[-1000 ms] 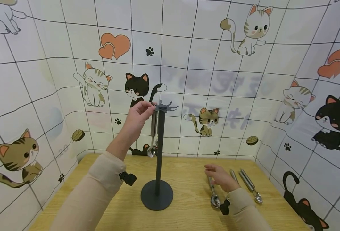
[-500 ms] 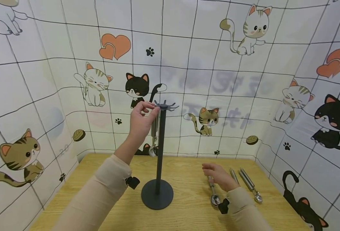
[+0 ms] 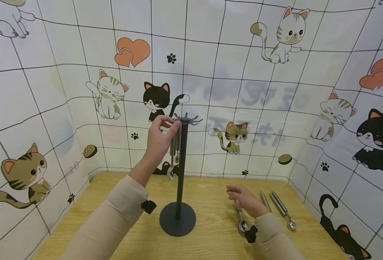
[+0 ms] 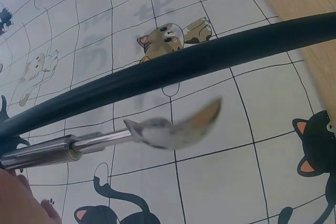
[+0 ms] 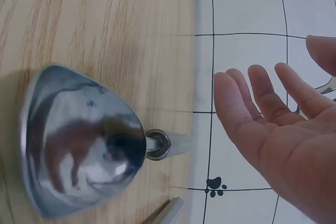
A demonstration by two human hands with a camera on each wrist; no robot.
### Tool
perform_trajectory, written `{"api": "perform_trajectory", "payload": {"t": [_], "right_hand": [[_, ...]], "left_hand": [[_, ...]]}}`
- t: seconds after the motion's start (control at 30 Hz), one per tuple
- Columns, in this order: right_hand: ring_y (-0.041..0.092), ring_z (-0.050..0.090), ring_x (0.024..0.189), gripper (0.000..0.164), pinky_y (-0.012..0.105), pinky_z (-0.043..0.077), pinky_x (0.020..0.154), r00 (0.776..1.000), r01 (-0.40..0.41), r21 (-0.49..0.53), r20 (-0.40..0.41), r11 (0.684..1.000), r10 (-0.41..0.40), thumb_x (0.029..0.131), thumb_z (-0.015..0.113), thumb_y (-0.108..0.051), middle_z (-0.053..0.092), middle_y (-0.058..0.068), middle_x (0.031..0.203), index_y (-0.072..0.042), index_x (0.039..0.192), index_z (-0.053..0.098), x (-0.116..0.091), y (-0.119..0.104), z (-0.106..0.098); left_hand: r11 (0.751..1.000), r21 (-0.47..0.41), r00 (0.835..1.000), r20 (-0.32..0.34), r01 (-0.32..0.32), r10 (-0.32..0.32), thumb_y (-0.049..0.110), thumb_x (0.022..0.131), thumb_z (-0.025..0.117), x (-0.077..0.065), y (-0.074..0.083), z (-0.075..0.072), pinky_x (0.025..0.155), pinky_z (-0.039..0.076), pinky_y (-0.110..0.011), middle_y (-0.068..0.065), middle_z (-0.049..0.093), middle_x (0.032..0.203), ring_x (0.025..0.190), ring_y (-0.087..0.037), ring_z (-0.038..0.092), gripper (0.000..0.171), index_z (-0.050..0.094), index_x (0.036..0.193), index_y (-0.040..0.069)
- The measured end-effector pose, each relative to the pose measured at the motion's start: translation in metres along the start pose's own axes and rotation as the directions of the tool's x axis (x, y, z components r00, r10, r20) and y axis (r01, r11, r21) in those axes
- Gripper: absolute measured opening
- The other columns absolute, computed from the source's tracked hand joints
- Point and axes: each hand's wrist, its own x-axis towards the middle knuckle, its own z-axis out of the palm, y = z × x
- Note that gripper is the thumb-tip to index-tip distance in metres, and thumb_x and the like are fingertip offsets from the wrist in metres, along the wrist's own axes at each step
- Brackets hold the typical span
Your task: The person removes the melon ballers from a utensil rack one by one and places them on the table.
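In the head view my left hand (image 3: 160, 135) is raised at the rim of the dark hook stand's top (image 3: 186, 120), pinching the upper end of a metal scoop that hangs bowl-down beside the post (image 3: 181, 169). The left wrist view shows its tubular handle (image 4: 42, 152) and a blurred, shiny bowl (image 4: 176, 129). Fingers cover the handle's top. A second metal utensil (image 3: 177, 158) hangs just behind. My right hand (image 3: 246, 200) hovers above the table with loosely extended fingers and holds nothing. Below it lies a metal spoon-shaped scoop (image 5: 84, 140), its handle partly hidden.
The stand's round base (image 3: 177, 225) sits on the wooden table (image 3: 210, 242). Farther right lie a slim metal handle (image 3: 265, 200) and a metal utensil (image 3: 283, 210) with a small bowl. Cat-patterned cloth (image 3: 204, 151) encloses the back and sides.
My left hand has shifted slightly right toward the hooks. The scoop's bowl hangs a little lower and more tilted now. My right hand has drifted slightly left.
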Motion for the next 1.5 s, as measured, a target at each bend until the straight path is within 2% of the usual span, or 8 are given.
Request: {"api": "perform_trajectory", "payload": {"t": [0.17, 0.37, 0.6, 0.77, 0.93, 1.1, 1.2, 1.5], "right_hand": [[0.048, 0.040, 0.138, 0.052, 0.060, 0.041, 0.106, 1.000, -0.009, 0.005, 0.005, 1.000, 0.009, 0.107, 0.052, -0.015, 0.035, 0.028, 0.156, 0.001, 0.153, 0.037, -0.001, 0.000, 0.001], [0.047, 0.041, 0.136, 0.052, 0.061, 0.040, 0.105, 1.000, -0.012, 0.016, 0.007, 1.000, 0.012, 0.107, 0.052, -0.016, 0.035, 0.029, 0.155, 0.002, 0.153, 0.037, 0.000, 0.001, 0.000], [0.047, 0.041, 0.137, 0.053, 0.060, 0.039, 0.107, 1.000, -0.021, 0.044, 0.019, 0.999, 0.020, 0.106, 0.053, -0.017, 0.035, 0.030, 0.155, 0.003, 0.153, 0.036, 0.000, 0.007, 0.000], [0.049, 0.039, 0.137, 0.055, 0.060, 0.040, 0.107, 1.000, -0.013, 0.051, 0.023, 0.999, 0.012, 0.106, 0.053, -0.016, 0.033, 0.032, 0.155, 0.004, 0.154, 0.034, -0.001, 0.010, -0.001], [0.049, 0.041, 0.136, 0.056, 0.059, 0.041, 0.106, 1.000, -0.009, 0.047, 0.028, 0.999, 0.008, 0.106, 0.053, -0.016, 0.034, 0.032, 0.154, 0.004, 0.155, 0.033, -0.002, 0.013, -0.001], [0.050, 0.040, 0.136, 0.056, 0.060, 0.040, 0.106, 1.000, 0.005, 0.047, 0.028, 0.999, -0.006, 0.106, 0.052, -0.017, 0.035, 0.032, 0.154, 0.004, 0.154, 0.033, -0.003, 0.013, -0.001], [0.050, 0.041, 0.136, 0.055, 0.059, 0.041, 0.106, 0.999, 0.009, 0.049, 0.030, 0.999, -0.010, 0.106, 0.052, -0.016, 0.036, 0.032, 0.153, 0.003, 0.155, 0.033, -0.003, 0.013, -0.001], [0.044, 0.045, 0.133, 0.056, 0.059, 0.041, 0.106, 1.000, 0.005, 0.043, 0.028, 0.999, -0.006, 0.106, 0.053, -0.018, 0.037, 0.032, 0.153, 0.002, 0.155, 0.033, -0.003, 0.012, -0.001]], "left_hand": [[0.994, -0.099, 0.998, 0.021, 0.056, -0.054, 0.035, 0.097, 0.069, 0.004, -0.005, -0.011, 0.085, 0.043, -0.032, -0.002, 0.060, 0.117, 0.104, -0.020, 0.056, 0.031, 0.048, 0.102, 0.012], [0.965, -0.186, 0.983, 0.054, 0.183, -0.176, 0.044, 0.099, 0.061, 0.020, -0.018, -0.023, 0.103, 0.038, -0.036, -0.005, 0.060, 0.125, 0.114, -0.017, 0.052, 0.043, 0.045, 0.121, 0.012], [0.956, -0.113, 0.912, 0.346, 0.272, -0.219, 0.058, 0.102, 0.035, 0.032, -0.023, -0.025, 0.115, 0.030, -0.053, -0.003, 0.050, 0.150, 0.138, -0.023, 0.042, 0.066, 0.039, 0.150, 0.012], [0.938, -0.162, 0.870, 0.448, 0.305, -0.206, 0.073, 0.087, 0.036, 0.038, -0.024, -0.017, 0.118, 0.024, -0.056, -0.004, 0.049, 0.151, 0.144, -0.023, 0.038, 0.087, 0.043, 0.148, 0.011], [0.838, -0.359, 0.853, 0.476, 0.411, -0.214, 0.074, 0.067, 0.053, 0.042, -0.029, -0.014, 0.107, 0.039, -0.042, -0.007, 0.049, 0.153, 0.133, -0.025, 0.048, 0.088, 0.052, 0.129, 0.011], [0.666, -0.560, 0.838, 0.511, 0.493, -0.190, 0.059, 0.077, 0.072, 0.042, -0.027, -0.013, 0.092, 0.050, -0.031, -0.011, 0.050, 0.152, 0.137, -0.024, 0.050, 0.056, 0.059, 0.104, 0.012], [0.593, -0.618, 0.834, 0.522, 0.516, -0.180, 0.050, 0.081, 0.075, 0.041, -0.026, -0.011, 0.088, 0.050, -0.027, -0.012, 0.051, 0.151, 0.136, -0.020, 0.052, 0.042, 0.068, 0.100, 0.014], [0.604, -0.638, 0.863, 0.469, 0.478, -0.188, 0.057, 0.065, 0.077, 0.035, -0.022, -0.009, 0.085, 0.050, -0.026, -0.012, 0.047, 0.155, 0.129, -0.017, 0.058, 0.054, 0.066, 0.099, 0.016]]}}
